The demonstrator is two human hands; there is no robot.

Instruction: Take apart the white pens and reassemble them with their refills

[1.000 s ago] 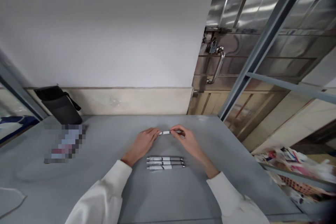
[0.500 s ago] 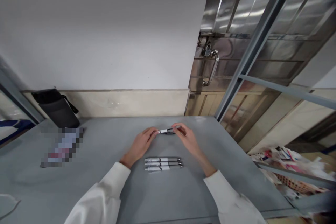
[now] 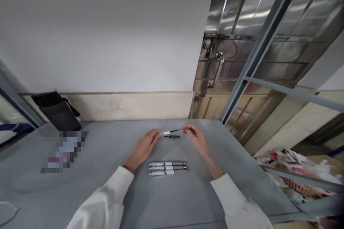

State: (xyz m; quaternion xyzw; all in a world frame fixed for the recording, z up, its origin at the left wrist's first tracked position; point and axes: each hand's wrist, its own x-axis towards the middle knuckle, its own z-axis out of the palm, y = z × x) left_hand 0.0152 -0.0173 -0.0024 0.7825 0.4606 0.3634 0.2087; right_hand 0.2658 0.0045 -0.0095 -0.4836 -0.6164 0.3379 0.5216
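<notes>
Head view. Both hands work over the far middle of the grey worktop [image 3: 107, 193], wrists in white sleeves.

The left hand [image 3: 143, 146] is closed in a fingertip pinch on the white barrel end of a pen [image 3: 168, 132]. The right hand [image 3: 198, 140] is closed in a fingertip pinch on the opposite end, where a thin dark rod runs out of the barrel to the fingers. The two hands stand apart, one at each end, with the pen spanning the gap between them.

The pen is held clear of the worktop, just above it. Its long axis runs left to right across the view, with the right end raised slightly. The white barrel points toward the left hand; the thin dark end points toward the right hand. Gripping at both ends leaves the middle of the pen open to view and keeps the slender part straight, as far as can be judged.

A short dark piece [image 3: 172, 136] lies on the worktop directly under the held pen, parallel to it. Whether it is a pen part cannot be told.

Nearer the person, three pens [image 3: 168, 168] lie side by side, touching or nearly so, all parallel to the held pen.

At the far left, a dark pouch [image 3: 57, 111] leans against the wall. A steel door with a handle [image 3: 216, 69] stands at the far right.
</notes>
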